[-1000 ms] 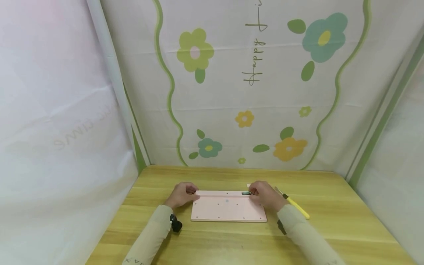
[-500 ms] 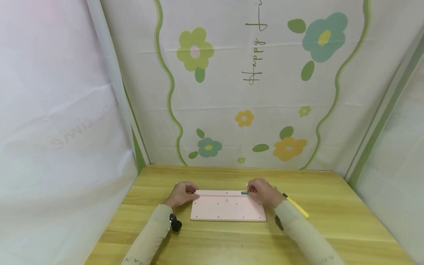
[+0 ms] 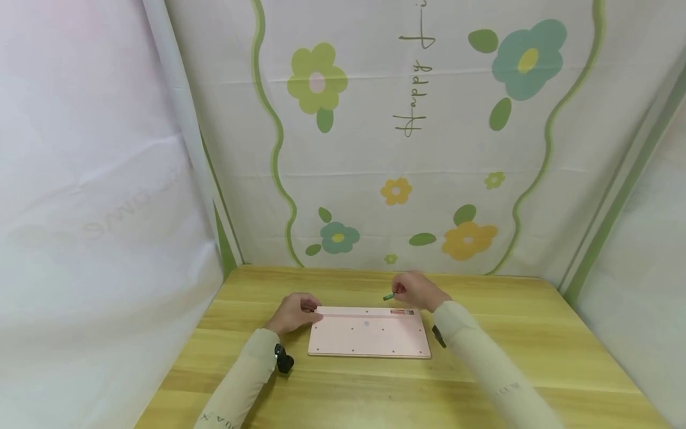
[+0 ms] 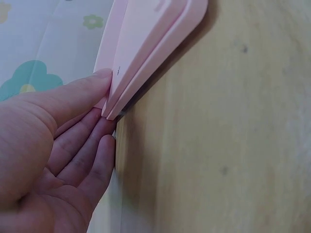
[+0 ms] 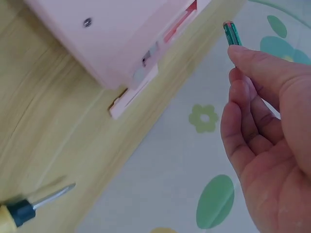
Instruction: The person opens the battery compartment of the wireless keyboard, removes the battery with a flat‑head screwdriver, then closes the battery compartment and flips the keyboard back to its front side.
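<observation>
A pink keyboard point(image 3: 370, 341) lies underside up on the wooden table, small screws dotted over its back. My left hand point(image 3: 293, 313) grips its far left corner; in the left wrist view the thumb presses on the top face while the other fingers lie behind and below the edge. Just past the far right edge, my right hand point(image 3: 420, 291) pinches a small green battery point(image 5: 232, 34) between thumb and fingers, raised off the keyboard. The uncovered battery compartment point(image 3: 402, 312) shows red and metal inside.
In the right wrist view a slim pink cover piece point(image 5: 133, 94) lies on the table beside the keyboard's edge. A screwdriver point(image 5: 36, 206) with a yellow and black handle lies nearby, hidden behind the arm in the head view. A flowered cloth point(image 3: 370, 149) hangs behind the table.
My right hand has lifted the battery out of the compartment and moved up and away toward the back. The compartment is now exposed. The left hand stays on the corner.
</observation>
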Demonstrator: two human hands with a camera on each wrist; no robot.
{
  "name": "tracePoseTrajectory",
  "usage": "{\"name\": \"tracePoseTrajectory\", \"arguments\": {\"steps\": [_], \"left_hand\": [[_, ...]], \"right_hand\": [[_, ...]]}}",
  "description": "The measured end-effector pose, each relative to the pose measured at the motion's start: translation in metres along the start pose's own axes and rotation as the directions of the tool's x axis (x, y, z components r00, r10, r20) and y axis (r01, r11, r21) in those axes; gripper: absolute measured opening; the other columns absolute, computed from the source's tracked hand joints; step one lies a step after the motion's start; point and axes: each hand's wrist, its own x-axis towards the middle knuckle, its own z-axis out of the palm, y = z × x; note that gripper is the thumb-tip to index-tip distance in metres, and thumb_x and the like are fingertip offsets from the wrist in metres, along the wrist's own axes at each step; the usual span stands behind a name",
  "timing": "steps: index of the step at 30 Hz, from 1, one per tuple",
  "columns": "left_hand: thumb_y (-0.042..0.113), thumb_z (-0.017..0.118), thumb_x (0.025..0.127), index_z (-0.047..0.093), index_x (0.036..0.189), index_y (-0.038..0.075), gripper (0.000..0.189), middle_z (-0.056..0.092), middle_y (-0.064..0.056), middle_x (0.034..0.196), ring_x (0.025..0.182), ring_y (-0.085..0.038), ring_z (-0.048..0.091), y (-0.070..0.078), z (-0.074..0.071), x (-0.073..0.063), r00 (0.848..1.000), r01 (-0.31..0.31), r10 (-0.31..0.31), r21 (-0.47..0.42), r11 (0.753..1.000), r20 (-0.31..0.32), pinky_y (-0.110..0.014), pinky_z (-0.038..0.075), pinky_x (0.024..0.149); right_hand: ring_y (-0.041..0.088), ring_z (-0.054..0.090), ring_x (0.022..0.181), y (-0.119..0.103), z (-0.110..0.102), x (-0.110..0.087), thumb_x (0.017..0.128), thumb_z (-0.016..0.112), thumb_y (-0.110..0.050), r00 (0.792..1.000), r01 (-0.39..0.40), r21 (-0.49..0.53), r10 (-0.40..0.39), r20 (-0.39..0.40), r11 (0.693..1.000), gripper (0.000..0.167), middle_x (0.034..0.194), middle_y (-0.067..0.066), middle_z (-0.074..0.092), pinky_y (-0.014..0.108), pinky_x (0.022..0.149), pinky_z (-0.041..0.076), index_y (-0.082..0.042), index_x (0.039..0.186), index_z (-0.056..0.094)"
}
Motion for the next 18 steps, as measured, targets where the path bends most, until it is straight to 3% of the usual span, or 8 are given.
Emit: {"name": "tracePoseTrajectory", "arguments": {"steps": [10,18], "left_hand": [[0.017,0.086,0.090,0.078,0.111,0.010,0.024,0.077,-0.003,0.109,0.101,-0.016,0.071,0.001,-0.001,0.002,0.999,-0.032,0.032,-0.001,0.999,0.017,-0.040,0.061,0.092],[0.015,0.085,0.090,0.078,0.110,0.009,0.022,0.077,-0.005,0.109,0.101,-0.019,0.071,0.003,-0.001,-0.001,1.000,-0.028,0.028,-0.017,0.999,0.009,-0.042,0.061,0.093]], "right_hand": [[0.013,0.062,0.078,-0.003,0.024,0.032,0.095,0.072,0.005,0.995,-0.087,0.074,0.083,0.052,0.993,0.005,0.093,0.012,0.074,0.030,0.071,0.056,0.002,0.096,0.075],[0.014,0.066,0.082,0.003,0.045,0.047,0.093,0.076,0.004,0.987,-0.158,0.103,0.153,0.057,0.982,0.007,0.094,0.009,0.075,0.032,0.075,0.060,-0.003,0.094,0.076]]}}
